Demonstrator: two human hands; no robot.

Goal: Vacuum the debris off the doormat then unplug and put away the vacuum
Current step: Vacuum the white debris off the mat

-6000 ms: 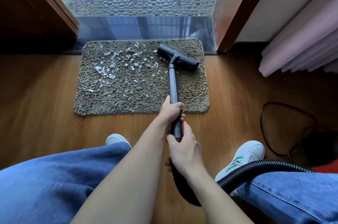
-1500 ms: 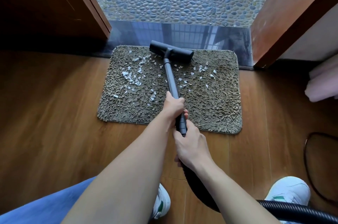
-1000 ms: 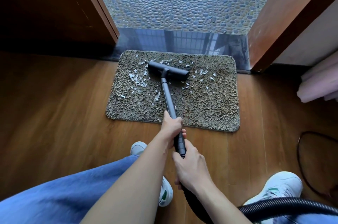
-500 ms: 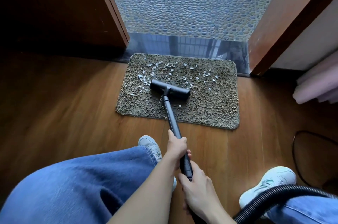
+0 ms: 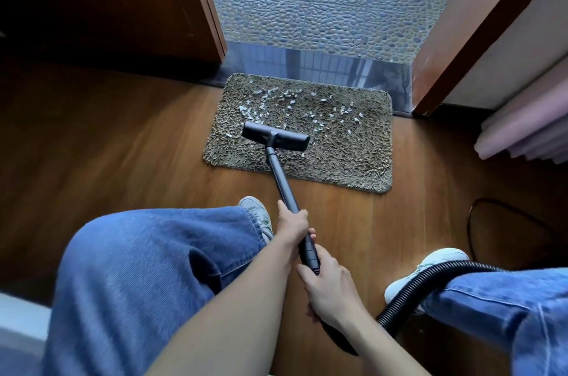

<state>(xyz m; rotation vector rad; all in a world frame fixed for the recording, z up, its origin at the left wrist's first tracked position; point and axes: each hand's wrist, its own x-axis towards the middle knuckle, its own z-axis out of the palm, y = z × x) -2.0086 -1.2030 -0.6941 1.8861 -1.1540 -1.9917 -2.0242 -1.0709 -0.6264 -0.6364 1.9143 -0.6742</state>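
Two hands curled round the slim black vacuum wand (image 5: 281, 179), my left hand (image 5: 292, 223) ahead of my right hand (image 5: 330, 289). Beyond my grip its flat head (image 5: 275, 136) sat on the shaggy brown doormat (image 5: 353, 160), white scraps (image 5: 289, 102) farther out.

Brown wood floor (image 5: 107, 145) meets a glossy threshold (image 5: 307, 64) and blue pebble tiles (image 5: 322, 1); pink curtain (image 5: 528, 127) hangs right.

Doormat (image 5: 347, 157): shaggy, rough pile cloth. Debris (image 5: 289, 105): pale flakes. Vacuum wand (image 5: 281, 179) and head (image 5: 275, 136): matt black plastic. Hose (image 5: 430, 277): ribbed black plastic. Floor (image 5: 123, 145): smooth, semi-gloss wood. Threshold (image 5: 322, 67): glossy, reflective.
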